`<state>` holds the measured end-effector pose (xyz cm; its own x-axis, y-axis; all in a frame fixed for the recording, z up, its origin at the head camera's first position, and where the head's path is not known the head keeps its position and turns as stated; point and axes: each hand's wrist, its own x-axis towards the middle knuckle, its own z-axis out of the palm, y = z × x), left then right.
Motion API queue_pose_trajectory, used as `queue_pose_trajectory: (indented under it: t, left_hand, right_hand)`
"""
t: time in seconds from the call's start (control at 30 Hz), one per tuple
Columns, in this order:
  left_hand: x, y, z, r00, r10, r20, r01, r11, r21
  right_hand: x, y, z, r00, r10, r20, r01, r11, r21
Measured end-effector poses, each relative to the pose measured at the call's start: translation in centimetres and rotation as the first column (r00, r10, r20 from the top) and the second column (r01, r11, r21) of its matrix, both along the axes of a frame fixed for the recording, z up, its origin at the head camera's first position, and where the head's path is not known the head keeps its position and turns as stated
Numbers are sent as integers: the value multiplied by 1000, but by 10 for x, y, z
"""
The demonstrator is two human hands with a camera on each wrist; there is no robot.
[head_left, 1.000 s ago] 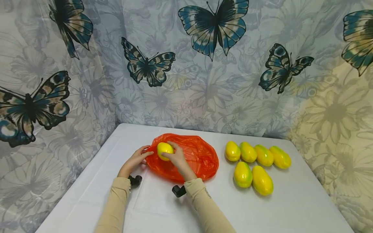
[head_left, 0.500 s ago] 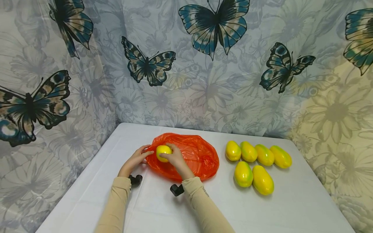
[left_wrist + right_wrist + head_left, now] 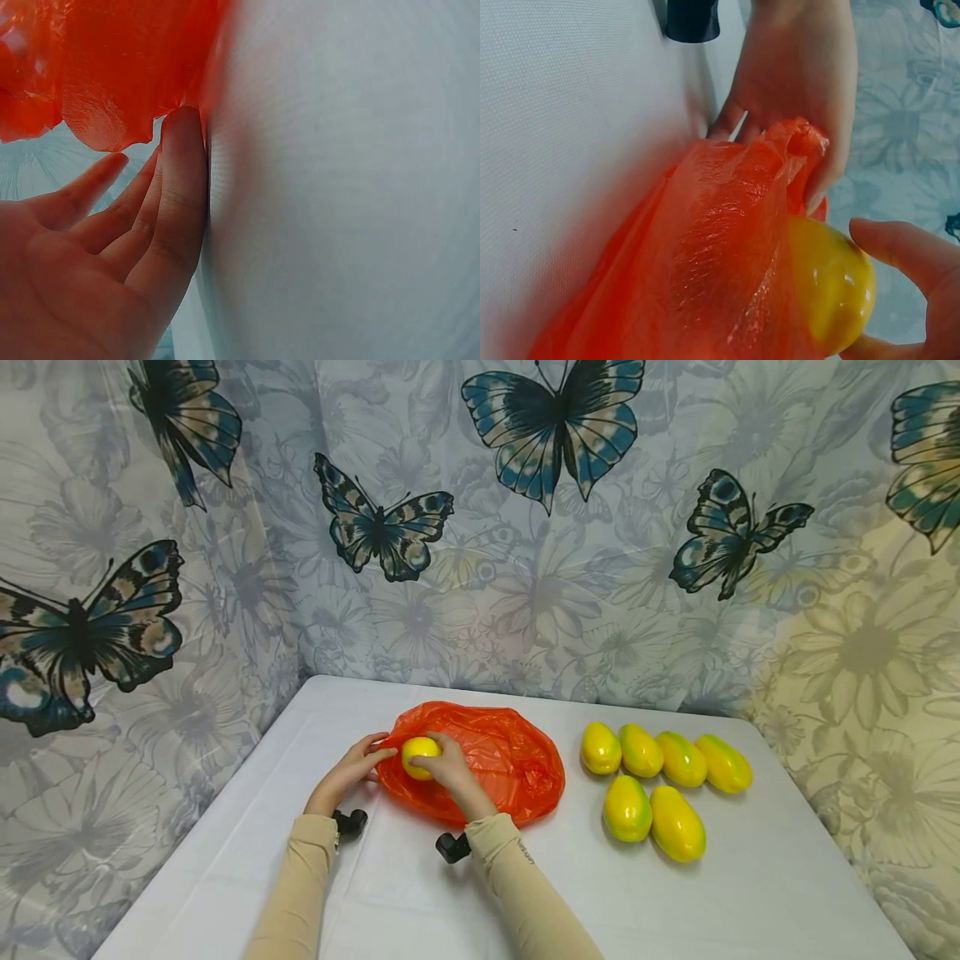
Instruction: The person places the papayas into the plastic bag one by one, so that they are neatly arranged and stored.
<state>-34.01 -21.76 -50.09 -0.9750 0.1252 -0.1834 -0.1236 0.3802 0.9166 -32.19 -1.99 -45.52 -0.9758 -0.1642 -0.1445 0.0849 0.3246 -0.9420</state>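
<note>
My right hand (image 3: pixel 452 770) grips a yellow mango (image 3: pixel 420 758) between thumb and fingers at the left part of the red plastic bag (image 3: pixel 498 760). In the right wrist view the mango (image 3: pixel 831 281) is partly inside the bag (image 3: pixel 712 247), with the rest bare beside the fingers. My left hand (image 3: pixel 351 774) is at the bag's left edge, fingers spread and mostly straight. Seen from the left wrist, its fingertips touch the underside of the bag (image 3: pixel 112 82), close to the white tabletop.
To the right of the bag, several yellow-green mangoes lie on the white table (image 3: pixel 525 893): a back row with one mango (image 3: pixel 681 759) in it, and two nearer ones, including a large mango (image 3: pixel 677 824). A butterfly-patterned cloth (image 3: pixel 525 593) hangs behind.
My right hand has moved slightly left and down with the mango, which sits lower in the bag opening. The left hand and the other mangoes stay where they were.
</note>
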Motion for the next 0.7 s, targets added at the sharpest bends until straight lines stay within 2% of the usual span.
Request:
queue_pose_trajectory:
  t: [0.2,0.43,0.7]
  left_hand:
    - [0,0,1,1000,3,-1,-3,1000,1]
    - [0,0,0,1000,13,10,-13,1000,1]
    - [-1,-1,-1,1000,5,4,-5,1000,-1]
  right_hand:
    - [4,0,4,999,13,-32,-12,999,35]
    - [5,-2,-2,999,26,-18,-27,1000,-10]
    - [11,-2,-6,998,38,-41,-38,999,-6]
